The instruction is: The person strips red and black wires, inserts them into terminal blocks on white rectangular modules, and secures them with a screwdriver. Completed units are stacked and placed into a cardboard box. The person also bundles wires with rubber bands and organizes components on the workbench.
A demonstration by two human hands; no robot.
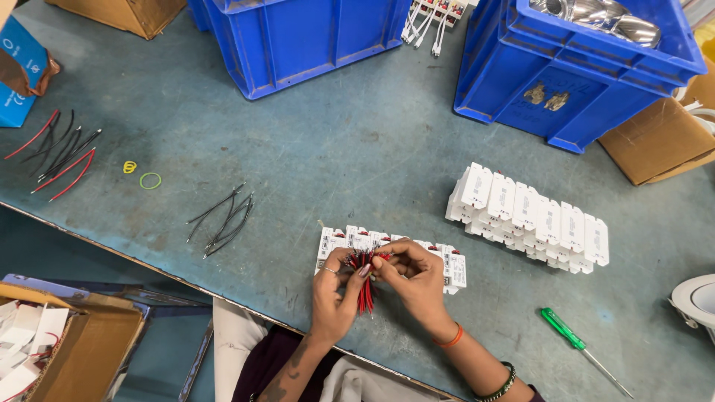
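Both hands pinching the red wire bundle (pixel 363 283) at the table's near edge: left hand (pixel 333 292) gripping, right hand (pixel 414 277) fingering wire ends over the row of white driver modules (pixel 393 251). Looks like wiring in progress; next calls for seating one lead. Farther back: stacked white modules (pixel 530 217), blue crates (pixel 577 71).

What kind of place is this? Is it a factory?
Probably a small workshop where electrical parts are put together. Both hands, left hand and right hand, hold a bundle of red wires over a row of white modules. More white modules are stacked nearby, beside blue crates and a green screwdriver.
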